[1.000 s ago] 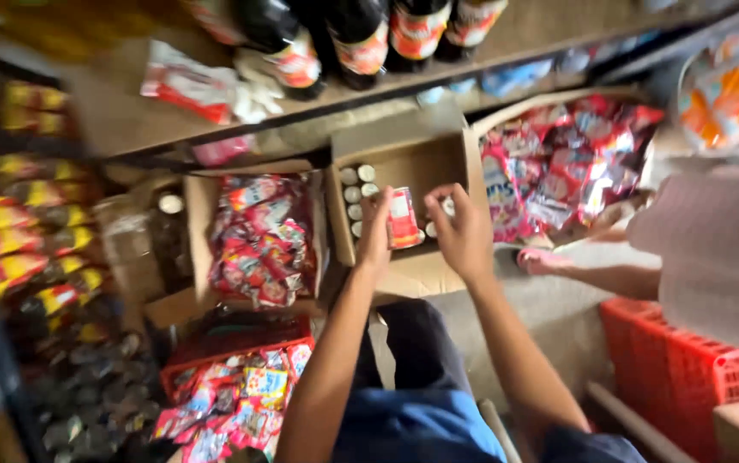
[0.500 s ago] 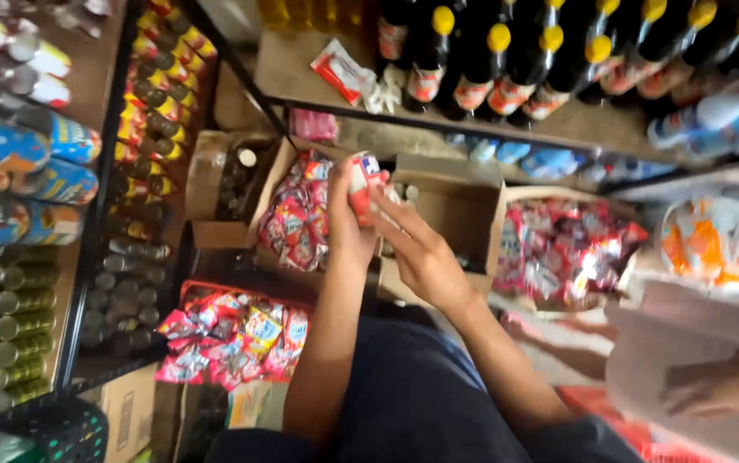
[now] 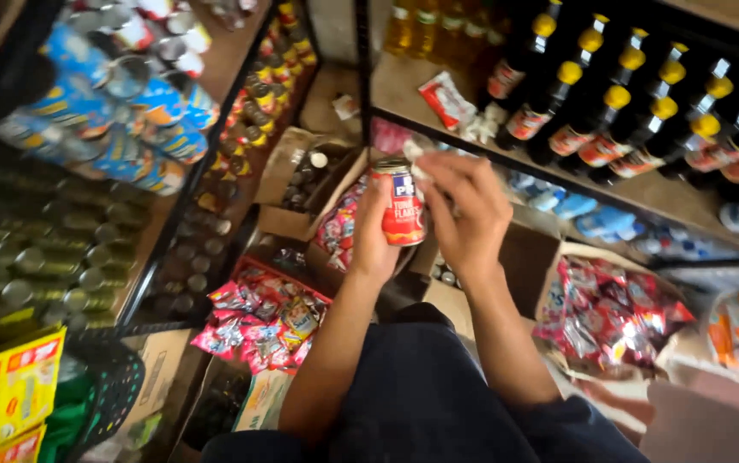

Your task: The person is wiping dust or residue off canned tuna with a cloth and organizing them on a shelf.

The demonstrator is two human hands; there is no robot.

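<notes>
Red can (image 3: 402,207) gripped upright between both hands (image 3: 425,219).

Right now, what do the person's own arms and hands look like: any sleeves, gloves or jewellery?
Both forearms are bare from the elbow down; no sleeve reaches them. The left hand and right hand wear no gloves, and no ring, watch or bracelet shows on either wrist. Fingers look slim, with short nails as far as the blur allows. Below the arms, dark navy clothing covers the lap.
</notes>
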